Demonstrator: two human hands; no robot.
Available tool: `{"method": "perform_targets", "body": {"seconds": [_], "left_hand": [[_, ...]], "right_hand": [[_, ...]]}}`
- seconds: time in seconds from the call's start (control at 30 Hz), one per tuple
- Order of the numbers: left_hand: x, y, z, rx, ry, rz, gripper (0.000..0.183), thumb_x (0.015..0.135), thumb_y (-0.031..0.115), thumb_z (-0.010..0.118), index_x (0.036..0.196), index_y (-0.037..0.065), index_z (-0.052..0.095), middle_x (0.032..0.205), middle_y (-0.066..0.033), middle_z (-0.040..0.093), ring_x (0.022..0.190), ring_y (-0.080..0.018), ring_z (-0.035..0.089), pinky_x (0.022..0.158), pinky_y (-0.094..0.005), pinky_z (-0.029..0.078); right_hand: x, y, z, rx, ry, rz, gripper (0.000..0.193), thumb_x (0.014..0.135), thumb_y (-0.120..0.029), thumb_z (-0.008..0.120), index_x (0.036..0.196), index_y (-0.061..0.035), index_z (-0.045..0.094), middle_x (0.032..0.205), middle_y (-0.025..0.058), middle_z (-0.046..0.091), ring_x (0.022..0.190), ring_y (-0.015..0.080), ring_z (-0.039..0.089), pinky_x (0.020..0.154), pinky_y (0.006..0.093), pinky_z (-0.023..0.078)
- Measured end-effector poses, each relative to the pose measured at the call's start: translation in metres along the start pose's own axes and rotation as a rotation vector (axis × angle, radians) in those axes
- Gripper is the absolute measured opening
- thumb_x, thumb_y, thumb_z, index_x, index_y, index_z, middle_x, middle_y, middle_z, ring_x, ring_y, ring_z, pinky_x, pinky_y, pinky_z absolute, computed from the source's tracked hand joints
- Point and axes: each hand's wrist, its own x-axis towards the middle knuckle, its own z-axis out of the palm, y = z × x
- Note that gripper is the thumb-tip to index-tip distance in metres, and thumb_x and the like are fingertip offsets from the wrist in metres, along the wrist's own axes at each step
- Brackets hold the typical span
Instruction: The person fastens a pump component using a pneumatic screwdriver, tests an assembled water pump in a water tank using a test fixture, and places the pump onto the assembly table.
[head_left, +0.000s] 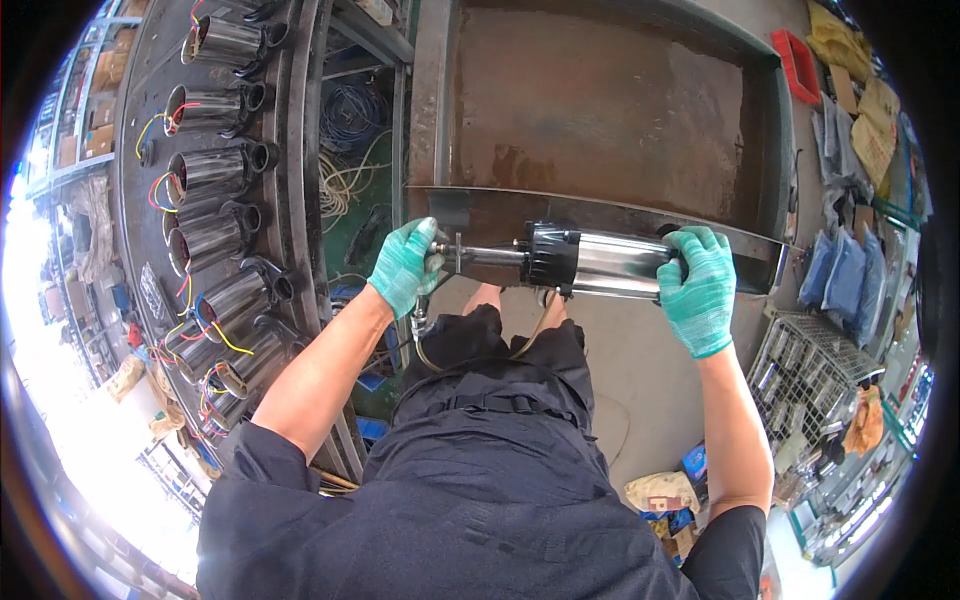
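A shiny metal cylinder (620,262) lies level across in front of me, above the near edge of the trough. A ribbed black collar (553,255) closes its left end, and a thin metal rod (492,256) runs from there toward my left hand (403,268). That hand, in a green knit glove, is closed around the metal fitting (455,252) on the rod's end. My right hand (698,290), gloved the same way, is wrapped over the cylinder's right end and partly hides it. A thin hose (424,357) hangs from a small metal connector (419,322) beneath my left hand.
Beyond the cylinder is a wide metal trough (600,110) with a brown, stained bottom. On the left bench (145,90) stand several similar cylinders (215,172) with coloured wires. Coiled cables (350,115) lie between. To the right are a wire basket (815,370) and a red bin (795,65).
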Motion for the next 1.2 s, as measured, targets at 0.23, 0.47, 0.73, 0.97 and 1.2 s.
{"method": "perform_targets", "body": {"seconds": [0.23,0.47,0.73,0.97,1.2], "left_hand": [[0.000,0.002,0.003,0.020,0.015,-0.018,0.025,0.103,0.033,0.057,0.097,0.009,0.059,0.071,0.0032,0.047,0.050,-0.0066,0.044,0.038,-0.0223,0.031],[-0.001,0.003,0.005,0.047,0.011,-0.013,0.026,0.104,0.035,0.054,0.096,0.011,0.060,0.064,0.0042,0.045,0.047,-0.0064,0.041,0.039,-0.0223,0.030],[-0.012,0.008,0.006,-0.105,0.213,0.099,0.027,0.101,0.042,0.059,0.097,0.016,0.063,0.065,0.0034,0.051,0.046,-0.0070,0.042,0.039,-0.0236,0.031],[-0.077,0.012,0.148,-0.603,-0.347,0.380,0.029,0.104,0.037,0.054,0.106,0.009,0.062,0.073,0.0028,0.044,0.059,-0.0092,0.042,0.057,-0.0282,0.039],[-0.108,-0.025,0.224,0.314,-0.350,0.801,0.058,0.099,0.043,0.062,0.141,0.006,0.049,0.129,-0.0084,0.061,0.107,-0.0166,0.062,0.101,-0.0339,0.047]], "right_hand": [[-0.001,0.000,0.003,-0.007,0.016,0.015,0.025,0.069,0.000,0.061,0.093,-0.0021,0.069,0.095,0.0137,0.065,0.090,0.0358,0.057,0.083,0.0434,0.050],[-0.001,0.001,0.005,0.016,0.031,0.014,0.021,0.071,-0.001,0.061,0.091,-0.0023,0.068,0.093,0.0133,0.064,0.089,0.0361,0.057,0.082,0.0434,0.049],[-0.010,0.012,-0.003,-0.065,0.023,-0.131,0.023,0.073,-0.013,0.067,0.095,-0.0057,0.069,0.094,0.0140,0.065,0.090,0.0360,0.060,0.083,0.0472,0.048],[-0.061,-0.067,-0.034,0.312,-0.058,-0.192,0.047,0.077,-0.017,0.076,0.119,-0.0006,0.062,0.108,0.0182,0.064,0.097,0.0370,0.063,0.088,0.0442,0.051],[-0.139,0.047,-0.068,0.181,0.012,0.344,0.019,0.093,-0.022,0.065,0.107,-0.0101,0.061,0.086,0.0197,0.069,0.079,0.0389,0.068,0.068,0.0473,0.055]]}}
